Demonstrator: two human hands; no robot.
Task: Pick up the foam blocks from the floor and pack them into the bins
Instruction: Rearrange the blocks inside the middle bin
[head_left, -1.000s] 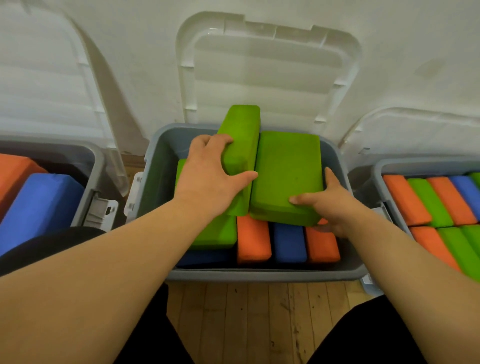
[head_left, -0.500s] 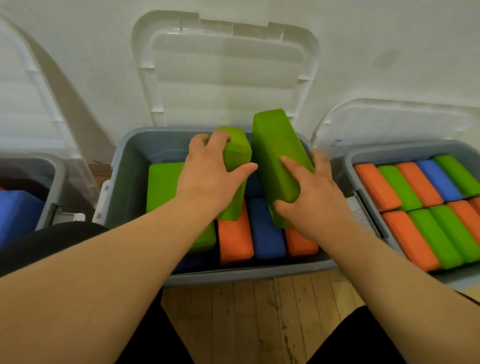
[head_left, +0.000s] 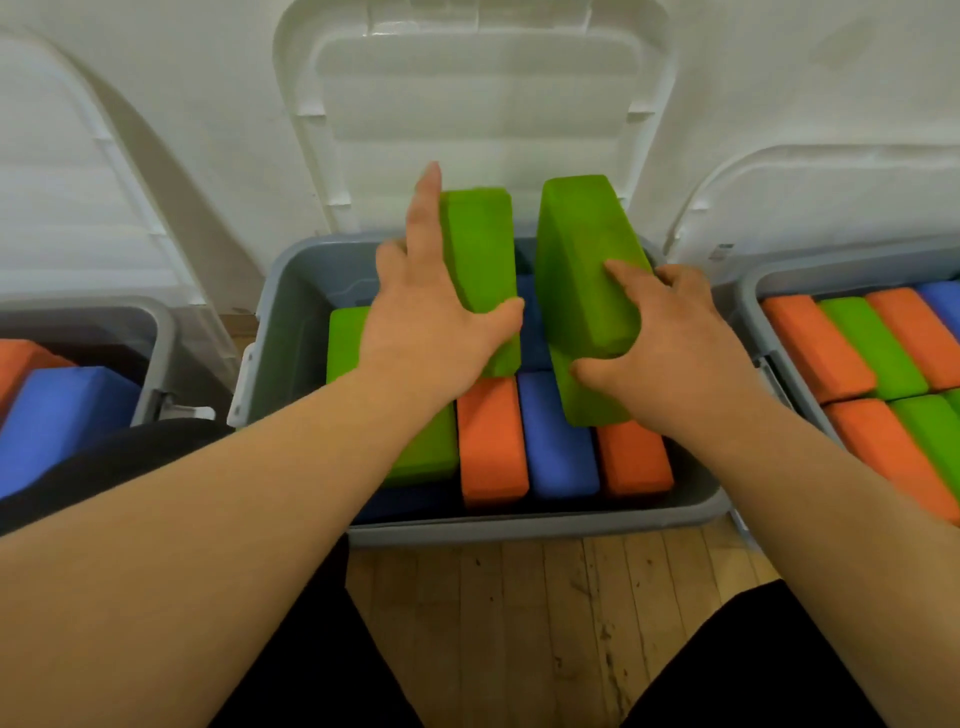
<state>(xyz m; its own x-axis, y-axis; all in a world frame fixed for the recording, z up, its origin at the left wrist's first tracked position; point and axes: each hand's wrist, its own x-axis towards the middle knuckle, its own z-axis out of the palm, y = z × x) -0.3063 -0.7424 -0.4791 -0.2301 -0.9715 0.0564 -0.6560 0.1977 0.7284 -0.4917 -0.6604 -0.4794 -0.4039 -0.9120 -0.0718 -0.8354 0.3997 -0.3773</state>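
Note:
Two green foam blocks stand on edge over the middle grey bin (head_left: 519, 525). My left hand (head_left: 431, 322) holds the left green block (head_left: 480, 260), thumb across its near face and index finger stretched up along its left side. My right hand (head_left: 670, 343) grips the right green block (head_left: 582, 270), fingers curled over its top and thumb underneath. Packed in the bin below are another green block (head_left: 345, 343), two orange blocks (head_left: 491, 441) and a blue block (head_left: 556, 436).
The middle bin's white lid (head_left: 467, 104) leans open against the wall. A left bin (head_left: 156, 338) holds blue and orange blocks. A right bin (head_left: 748, 296) is filled with orange, green and blue blocks. Wooden floor (head_left: 571, 623) lies between my knees.
Both green blocks have been tipped further upright and pulled apart. My left index finger has straightened up along its block. The right block was flat a second ago.

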